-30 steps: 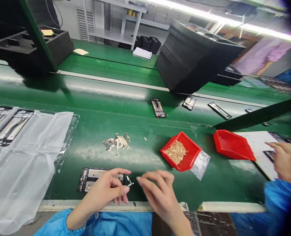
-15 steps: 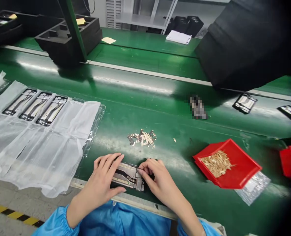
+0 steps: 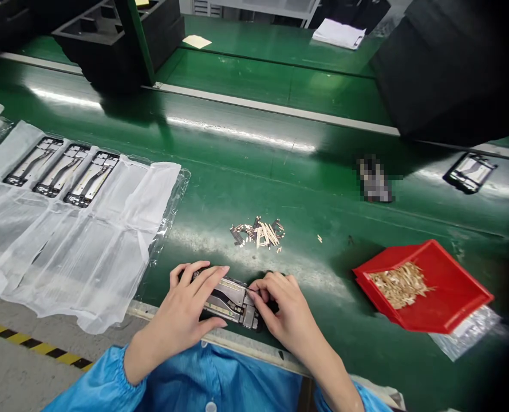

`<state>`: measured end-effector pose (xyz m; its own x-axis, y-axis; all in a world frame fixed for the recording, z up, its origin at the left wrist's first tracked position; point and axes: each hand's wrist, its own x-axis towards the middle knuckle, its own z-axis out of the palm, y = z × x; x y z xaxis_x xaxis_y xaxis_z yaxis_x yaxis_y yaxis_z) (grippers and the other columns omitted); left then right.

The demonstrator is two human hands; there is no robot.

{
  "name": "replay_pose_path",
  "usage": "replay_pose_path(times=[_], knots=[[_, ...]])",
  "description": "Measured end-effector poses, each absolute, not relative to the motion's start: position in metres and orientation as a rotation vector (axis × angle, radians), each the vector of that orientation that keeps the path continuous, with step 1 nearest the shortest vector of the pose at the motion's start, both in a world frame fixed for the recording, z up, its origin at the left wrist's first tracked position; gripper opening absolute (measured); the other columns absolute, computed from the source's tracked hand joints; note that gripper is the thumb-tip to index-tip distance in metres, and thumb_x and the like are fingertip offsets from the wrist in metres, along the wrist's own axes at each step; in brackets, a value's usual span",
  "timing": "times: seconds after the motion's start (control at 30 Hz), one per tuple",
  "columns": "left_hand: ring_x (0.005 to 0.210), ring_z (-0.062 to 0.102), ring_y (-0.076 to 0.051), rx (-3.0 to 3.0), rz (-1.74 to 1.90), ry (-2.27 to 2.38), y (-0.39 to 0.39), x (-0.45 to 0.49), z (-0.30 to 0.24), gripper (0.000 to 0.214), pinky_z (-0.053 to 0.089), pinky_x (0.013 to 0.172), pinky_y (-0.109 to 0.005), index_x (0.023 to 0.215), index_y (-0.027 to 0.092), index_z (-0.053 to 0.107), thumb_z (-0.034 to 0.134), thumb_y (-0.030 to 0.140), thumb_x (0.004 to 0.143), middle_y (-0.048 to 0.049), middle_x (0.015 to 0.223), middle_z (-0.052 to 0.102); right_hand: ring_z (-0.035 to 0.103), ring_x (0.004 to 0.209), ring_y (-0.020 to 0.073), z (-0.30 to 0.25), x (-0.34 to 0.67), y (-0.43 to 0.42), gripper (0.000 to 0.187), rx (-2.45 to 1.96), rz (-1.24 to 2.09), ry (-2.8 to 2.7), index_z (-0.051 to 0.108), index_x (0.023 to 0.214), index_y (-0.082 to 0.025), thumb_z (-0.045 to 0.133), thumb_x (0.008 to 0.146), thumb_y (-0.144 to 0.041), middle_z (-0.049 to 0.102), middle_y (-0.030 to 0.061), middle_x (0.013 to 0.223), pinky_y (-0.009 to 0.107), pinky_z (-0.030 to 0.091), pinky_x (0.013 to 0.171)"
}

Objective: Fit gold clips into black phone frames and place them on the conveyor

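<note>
A dark phone frame (image 3: 231, 301) lies at the near edge of the green belt (image 3: 245, 166). My left hand (image 3: 189, 312) rests over its left part, fingers curled round it and thumb under its near edge. My right hand (image 3: 280, 309) is closed in a pinch at the frame's right end, its fingertips pressing something too small to name against the frame. A small heap of thin gold strips (image 3: 258, 233) lies on the belt just beyond the frame. Further right stands a red tray (image 3: 456, 286) with more gold strips (image 3: 398, 283) in it.
White plastic sheets (image 3: 82, 240) at the left carry three more phone frames (image 3: 60, 174). Black foam trays (image 3: 108, 34) stand at the back left and a tall black stack (image 3: 452, 63) at the back right. Another frame (image 3: 471, 170) lies on the far belt. A clear bag (image 3: 464, 337) lies beside the red tray.
The view has swung left and down. My left hand closed over the phone frame, and my right hand came in from beside it to pinch at its right end.
</note>
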<state>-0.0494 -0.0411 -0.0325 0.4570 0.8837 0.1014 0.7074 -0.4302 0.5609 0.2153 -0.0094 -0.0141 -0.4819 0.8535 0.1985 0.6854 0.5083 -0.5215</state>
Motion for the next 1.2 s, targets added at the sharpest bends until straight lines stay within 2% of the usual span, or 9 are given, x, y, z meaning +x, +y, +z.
replay_pose_path(times=[0.17,0.27,0.37,0.47,0.57,0.87,1.07,1.13,1.2], knots=[[0.142,0.054,-0.032,2.323,0.549,1.185,-0.031,-0.052,-0.032,0.099,0.022,0.120,-0.053,0.160,0.030,0.036,0.094,0.043,0.081,-0.0073,0.154,0.068,0.057,0.077,0.0148,-0.024,0.214,-0.015,0.006,-1.228,0.358,-2.336,0.062,0.109,-0.022,0.061,0.106,-0.016,0.060,-0.0020,0.084,0.033,0.038,0.071],[0.132,0.060,-0.031,2.354,0.661,1.083,-0.024,-0.056,-0.032,0.078,0.030,0.117,-0.053,0.146,0.028,0.048,0.092,0.044,0.084,-0.0082,0.145,0.071,0.064,0.093,0.0187,-0.021,0.214,-0.023,0.020,-1.352,0.394,-2.234,0.059,0.126,-0.021,0.063,0.106,-0.023,0.069,0.0050,0.104,0.034,0.045,0.078],[0.124,0.061,-0.030,2.356,0.831,1.007,-0.025,-0.056,-0.029,0.063,0.043,0.107,-0.048,0.137,0.025,0.053,0.089,0.039,0.087,-0.0109,0.140,0.071,0.064,0.102,0.0204,-0.012,0.213,-0.032,0.018,-1.473,0.747,-2.105,0.062,0.126,-0.027,0.055,0.111,-0.033,0.071,0.0053,0.115,0.036,0.048,0.087],[0.119,0.063,-0.029,2.338,0.927,1.007,-0.031,-0.051,-0.025,0.061,0.047,0.099,-0.045,0.135,0.023,0.053,0.088,0.037,0.087,-0.0129,0.138,0.070,0.062,0.090,0.0184,-0.005,0.209,-0.040,0.027,-1.541,1.232,-1.794,0.065,0.120,-0.028,0.050,0.112,-0.049,0.071,0.0019,0.102,0.034,0.049,0.081],[0.114,0.066,-0.028,2.346,0.959,1.050,-0.036,-0.045,-0.018,0.060,0.046,0.094,-0.043,0.134,0.024,0.053,0.088,0.034,0.085,-0.0127,0.137,0.071,0.058,0.083,0.0169,-0.002,0.205,-0.044,0.038,-1.541,1.408,-1.493,0.063,0.111,-0.025,0.056,0.106,-0.062,0.066,0.0004,0.090,0.030,0.047,0.073],[0.108,0.067,-0.027,2.249,0.937,1.133,-0.039,-0.034,-0.004,0.079,0.049,0.089,-0.042,0.145,0.025,0.048,0.090,0.038,0.080,-0.0100,0.134,0.071,0.057,0.087,0.0146,0.002,0.209,-0.042,0.037,-1.362,1.681,-1.218,0.058,0.115,-0.026,0.064,0.103,-0.061,0.064,-0.0006,0.096,0.026,0.050,0.077],[0.106,0.063,-0.029,2.255,0.711,1.174,-0.041,-0.031,0.003,0.110,0.054,0.091,-0.048,0.165,0.027,0.026,0.091,0.030,0.076,-0.0085,0.137,0.075,0.057,0.079,0.0131,-0.002,0.211,-0.045,0.036,-1.377,1.655,-1.170,0.062,0.106,-0.024,0.059,0.105,-0.060,0.063,-0.0012,0.090,0.024,0.051,0.072],[0.102,0.063,-0.029,2.258,0.703,1.173,-0.039,-0.031,0.005,0.115,0.056,0.090,-0.049,0.166,0.027,0.025,0.092,0.029,0.073,-0.0078,0.130,0.076,0.063,0.085,0.0141,-0.002,0.219,-0.044,0.031,-1.389,1.577,-1.349,0.065,0.116,-0.026,0.057,0.107,-0.055,0.068,0.0008,0.099,0.025,0.054,0.076],[0.099,0.064,-0.029,2.272,0.701,1.170,-0.037,-0.031,0.007,0.117,0.057,0.090,-0.051,0.165,0.027,0.026,0.095,0.031,0.070,-0.0070,0.125,0.077,0.068,0.099,0.0153,-0.001,0.226,-0.041,0.025,-1.366,1.278,-1.590,0.065,0.129,-0.029,0.062,0.107,-0.042,0.071,0.0028,0.111,0.025,0.056,0.086]])
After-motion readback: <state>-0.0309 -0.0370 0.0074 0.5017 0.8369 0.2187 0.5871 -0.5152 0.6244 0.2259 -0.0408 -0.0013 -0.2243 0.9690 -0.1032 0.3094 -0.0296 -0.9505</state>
